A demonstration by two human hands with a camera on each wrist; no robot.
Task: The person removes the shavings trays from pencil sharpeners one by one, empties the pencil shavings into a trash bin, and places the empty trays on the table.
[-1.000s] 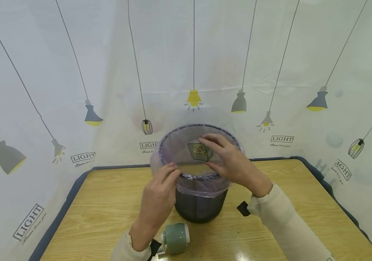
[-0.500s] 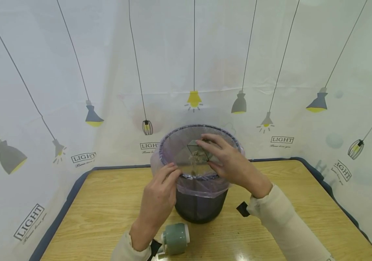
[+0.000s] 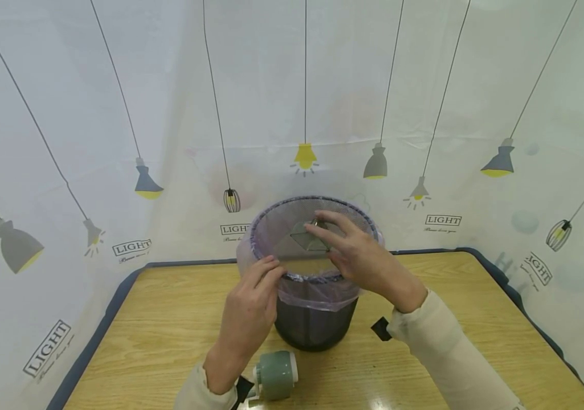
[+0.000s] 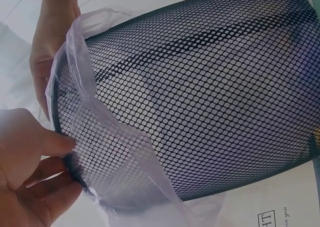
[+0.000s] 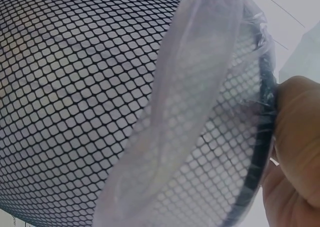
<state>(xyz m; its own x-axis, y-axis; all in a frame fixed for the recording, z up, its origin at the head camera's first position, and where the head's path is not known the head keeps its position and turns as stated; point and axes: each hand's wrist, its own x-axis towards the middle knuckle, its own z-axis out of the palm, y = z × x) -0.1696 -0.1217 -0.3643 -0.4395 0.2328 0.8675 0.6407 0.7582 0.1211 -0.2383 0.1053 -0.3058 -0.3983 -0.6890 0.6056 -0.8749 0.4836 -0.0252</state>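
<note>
A black mesh waste bin (image 3: 315, 327) stands upright on the table, lined with a thin, pale purple bin bag (image 3: 317, 297) folded over its rim. My left hand (image 3: 251, 302) pinches the near-left part of the rim and bag between thumb and fingers, as the left wrist view also shows. Over the bin's mouth, my right hand (image 3: 369, 262) holds a small clear angular container (image 3: 308, 238), tilted, by its edges. No golden bits show in the container now. The right wrist view shows mostly mesh (image 5: 75, 97) and bag, with the container hidden.
A green cylindrical vessel (image 3: 275, 374) with a white end lies beside the left wrist, in front of the bin. The wooden table (image 3: 179, 319) has a dark blue edge at the back and sides. Lamp-printed white sheeting (image 3: 271, 114) encloses it.
The golden bits seen in the container one second ago have fallen out toward the bin. My right hand has tilted the container further. My left hand has stayed on the rim.
</note>
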